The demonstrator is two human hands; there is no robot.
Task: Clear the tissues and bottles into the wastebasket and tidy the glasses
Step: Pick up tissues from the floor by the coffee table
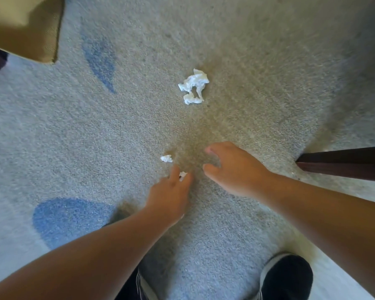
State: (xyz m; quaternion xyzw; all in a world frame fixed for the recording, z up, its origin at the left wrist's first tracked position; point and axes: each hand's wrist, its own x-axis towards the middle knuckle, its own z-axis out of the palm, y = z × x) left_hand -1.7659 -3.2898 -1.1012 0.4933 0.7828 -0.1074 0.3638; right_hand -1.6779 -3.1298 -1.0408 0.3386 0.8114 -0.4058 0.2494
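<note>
Head view, item 1: left hand [171, 191], being stretched down toward the carpet [258, 61]; a white scrap [183, 174] is showing between its fingertips; whether it is being pinched or merely lying under them cannot be told.

Item 2: right hand [232, 169], being held just beside the left, fingers loosely curled and spread, nothing being gripped.

Item 3: small tissue scrap [166, 158], lying just beyond the left fingertips, apart from them.

Item 4: large crumpled tissue [194, 86], lying well beyond both sets of fingertips, untouched.

Progress, as judged: the clearing is being treated as early; at least two tissue pieces are waiting on the floor; no wastebasket, bottles or glasses are being shown, so their state cannot be told.

Surroundings: a dark furniture leg [344, 163] is lying off to the outer side of the right fingers; a tan upholstered corner [24, 24] is seen far beyond the left fingers; a blue patch [67, 217] is woven in behind the left fingers; a dark shoe [288, 276] is planted well behind the right fingers; nothing is being seen blocking the reach to the tissues.
</note>
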